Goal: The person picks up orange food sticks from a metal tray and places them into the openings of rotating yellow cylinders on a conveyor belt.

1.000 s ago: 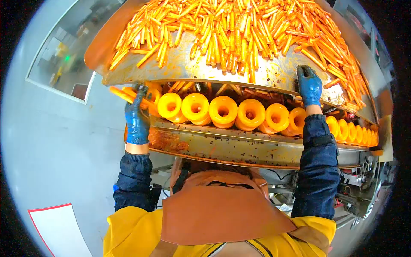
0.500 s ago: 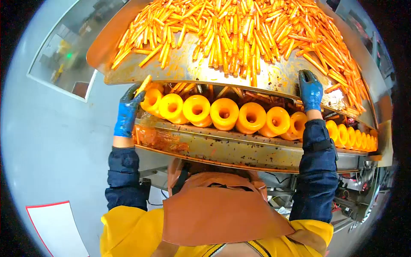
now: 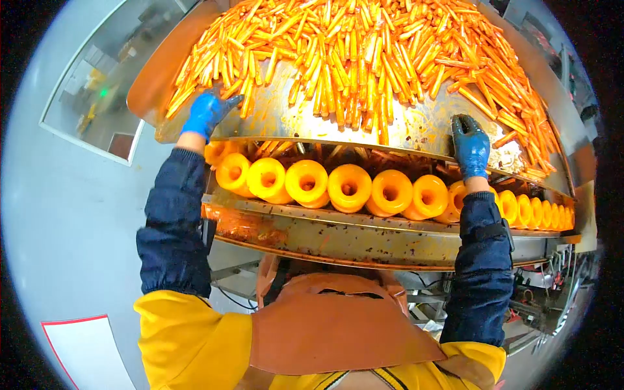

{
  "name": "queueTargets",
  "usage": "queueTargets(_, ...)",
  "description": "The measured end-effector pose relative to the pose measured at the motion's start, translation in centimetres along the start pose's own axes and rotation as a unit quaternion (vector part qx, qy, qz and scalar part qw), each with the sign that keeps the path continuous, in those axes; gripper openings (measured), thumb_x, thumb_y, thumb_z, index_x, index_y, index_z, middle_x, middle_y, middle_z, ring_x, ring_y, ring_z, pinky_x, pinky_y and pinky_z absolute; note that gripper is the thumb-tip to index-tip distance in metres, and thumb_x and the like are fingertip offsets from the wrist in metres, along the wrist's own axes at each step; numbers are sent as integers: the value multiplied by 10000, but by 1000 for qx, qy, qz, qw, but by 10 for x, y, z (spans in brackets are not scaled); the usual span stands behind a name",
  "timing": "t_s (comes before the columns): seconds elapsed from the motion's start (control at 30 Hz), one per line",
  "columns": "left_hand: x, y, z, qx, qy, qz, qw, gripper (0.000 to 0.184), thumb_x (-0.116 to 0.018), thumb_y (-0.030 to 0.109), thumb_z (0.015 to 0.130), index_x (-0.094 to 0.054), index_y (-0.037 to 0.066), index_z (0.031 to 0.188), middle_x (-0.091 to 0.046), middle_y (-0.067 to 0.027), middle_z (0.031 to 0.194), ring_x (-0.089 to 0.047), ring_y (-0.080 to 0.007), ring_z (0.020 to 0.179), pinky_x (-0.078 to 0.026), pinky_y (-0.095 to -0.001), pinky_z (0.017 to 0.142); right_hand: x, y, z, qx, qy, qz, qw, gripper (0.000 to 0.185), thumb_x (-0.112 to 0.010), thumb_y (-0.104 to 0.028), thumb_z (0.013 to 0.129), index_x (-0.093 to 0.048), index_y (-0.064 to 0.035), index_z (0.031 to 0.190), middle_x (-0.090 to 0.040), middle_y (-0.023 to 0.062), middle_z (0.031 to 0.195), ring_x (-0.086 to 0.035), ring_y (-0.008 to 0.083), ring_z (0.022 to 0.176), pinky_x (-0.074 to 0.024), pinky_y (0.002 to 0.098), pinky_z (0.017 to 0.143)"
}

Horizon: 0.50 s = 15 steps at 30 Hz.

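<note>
My left hand (image 3: 209,114), in a blue glove with dark fingertips, is over the left side of the metal tray (image 3: 276,123). Its fingers stretch right, close to the glossy orange sticks (image 3: 354,65) heaped there; no stick shows plainly in its grasp. At the right, my right hand (image 3: 472,146), gloved the same way, lies over the tray's near edge. Its fingers extend onto the metal and I see nothing held. Below the edge runs a row of orange, hollow, round-mouthed cups (image 3: 307,184), partly covered by my right wrist.
A soiled metal ledge (image 3: 312,232) runs between the cups and my apron (image 3: 344,322). Pale crumbs (image 3: 508,156) lie on the tray right of my right hand. At the left stand a grey wall (image 3: 84,214) and a window (image 3: 97,84).
My left hand has moved up from the leftmost cups to the sticks on the tray. The stick it held is no longer visible in it. The cups' positions have shifted; my right hand has barely moved.
</note>
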<state>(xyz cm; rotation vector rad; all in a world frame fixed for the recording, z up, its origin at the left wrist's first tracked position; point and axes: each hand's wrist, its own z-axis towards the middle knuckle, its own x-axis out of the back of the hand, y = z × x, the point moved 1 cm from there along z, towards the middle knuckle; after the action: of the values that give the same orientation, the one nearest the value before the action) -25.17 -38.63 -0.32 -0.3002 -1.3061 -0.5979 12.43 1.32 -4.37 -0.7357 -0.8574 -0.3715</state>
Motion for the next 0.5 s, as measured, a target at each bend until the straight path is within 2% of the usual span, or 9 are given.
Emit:
queueTargets(0.07, -21, 5, 31, 28, -126, -23, 991, 752, -671, 568, 698, -524, 60, 1233, -567, -239, 1166, -566, -362, 1062, -470, -410, 871, -4, 4, 0, -5, 13, -5, 1000, 312, -550, -357, 855, -673, -97, 976, -637, 168, 1003, -606, 353, 911, -477, 407, 803)
queueTargets(0.13, -31, 20, 40, -5, -107, 12, 994, 717, -671, 518, 710, -528, 32, 1217, -564, -238, 1174, -560, -357, 1078, -452, -414, 902, -7, 9, 0, 24, 30, 7, 999, 301, -551, -351, 854, -675, -102, 969, -636, 172, 999, -608, 356, 901, -480, 409, 797)
queueTargets(0.23, -59, 20, 74, 8, -167, -15, 986, 587, -644, 354, 701, -550, 36, 1186, -610, -232, 1083, -585, -348, 1026, -462, -401, 883, 0, 1, 1, 15, 16, -7, 1000, 301, -549, -351, 855, -675, -101, 966, -638, 166, 1000, -607, 351, 909, -478, 406, 804)
queueTargets(0.27, -54, 27, 73, 9, -170, -15, 985, 587, -644, 354, 701, -550, 36, 1186, -610, -232, 1083, -585, -348, 1026, -462, -401, 883, 2, -2, 0, 3, 0, -6, 1000, 304, -549, -352, 856, -675, -98, 966, -639, 162, 1001, -607, 348, 912, -477, 406, 807)
queueTargets(0.33, -35, 49, 71, -43, -260, 124, 957, 548, -643, 326, 714, -556, 31, 1168, -627, -217, 1046, -598, -335, 1007, -482, -395, 843, 2, -3, -1, 1, 5, -5, 1000, 307, -547, -354, 856, -675, -97, 965, -639, 160, 1001, -606, 347, 912, -478, 407, 804)
queueTargets(0.4, -36, 30, 62, -34, -241, 78, 967, 457, -614, 287, 746, -580, 4, 1104, -628, -215, 1039, -611, -331, 975, -502, -403, 784, 2, -3, -1, -3, 13, -3, 1000, 309, -545, -355, 856, -675, -96, 964, -640, 158, 1000, -606, 346, 912, -478, 408, 801)
queueTargets(0.43, -35, 20, 50, -22, -169, -92, 981, 402, -601, 271, 766, -600, 0, 1063, -637, -191, 1011, -615, -310, 936, -502, -384, 767, 1, -2, -1, 12, 18, -9, 1000, 312, -544, -358, 856, -675, -95, 962, -640, 157, 1001, -606, 346, 910, -478, 409, 801)
queueTargets(0.47, -33, 8, 42, -8, -93, -259, 961, 353, -589, 256, 785, -621, -4, 1023, -646, -167, 983, -620, -288, 897, -502, -365, 750, 1, -1, -1, 26, 21, -16, 999, 315, -543, -361, 855, -675, -94, 960, -639, 157, 1002, -607, 346, 908, -478, 410, 802)
queueTargets(0.5, -32, -9, 41, 66, -105, -422, 898, 326, -606, 251, 784, -641, 27, 1018, -641, -112, 947, -604, -243, 864, -491, -349, 750, 1, 0, -1, 24, 20, -16, 999, 315, -543, -361, 855, -675, -94, 960, -639, 157, 1002, -607, 346, 908, -478, 410, 802)
